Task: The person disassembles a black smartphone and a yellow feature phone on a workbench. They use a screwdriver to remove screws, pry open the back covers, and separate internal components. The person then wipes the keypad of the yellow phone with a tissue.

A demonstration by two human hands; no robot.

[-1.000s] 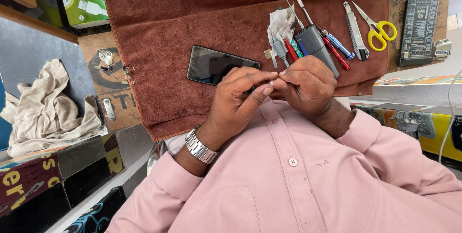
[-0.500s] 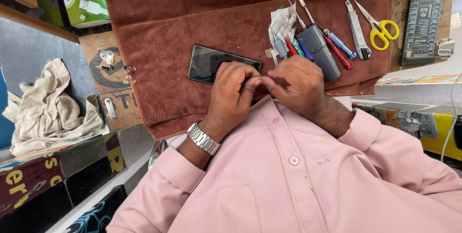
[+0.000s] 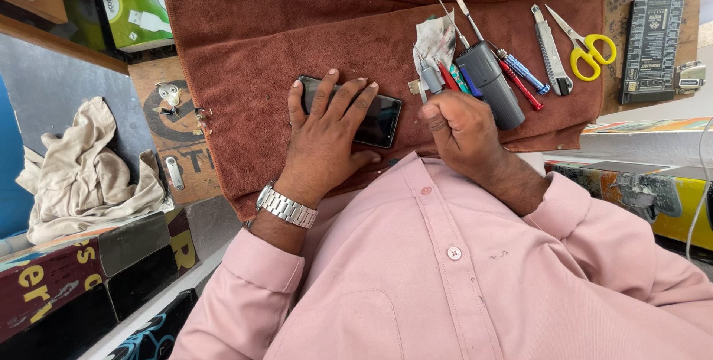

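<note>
A dark phone (image 3: 375, 118) is seen lying flat on a brown towel (image 3: 260, 55), a little left of the frame's centre. It is covered over its left part by the left hand (image 3: 327, 133), whose fingers are spread apart and laid flat on the glass; only the right end of the phone is left showing. A metal watch (image 3: 286, 206) is worn on that wrist. The right hand (image 3: 460, 133) is held just right of the phone, at centre frame, curled into a loose fist with the fingers drawn together; whether anything is pinched inside cannot be told.

Just above the right hand a cluster of tools is laid on the towel: a grey cylinder-shaped tool (image 3: 490, 85), a red screwdriver (image 3: 520, 85), a blue screwdriver (image 3: 523, 70), thin metal picks (image 3: 445, 11) and a crumpled tissue (image 3: 434, 40). Further right a grey knife (image 3: 549, 52) and yellow-handled scissors (image 3: 587, 44) are placed side by side, near the towel's right edge. Beyond the towel, at the upper right, a dark board (image 3: 652, 48) is seen. At the upper left a green box (image 3: 141, 7) is standing, and at the left edge a beige rag (image 3: 82, 174) is heaped. The lower frame is filled by a pink shirt (image 3: 460, 286)
</note>
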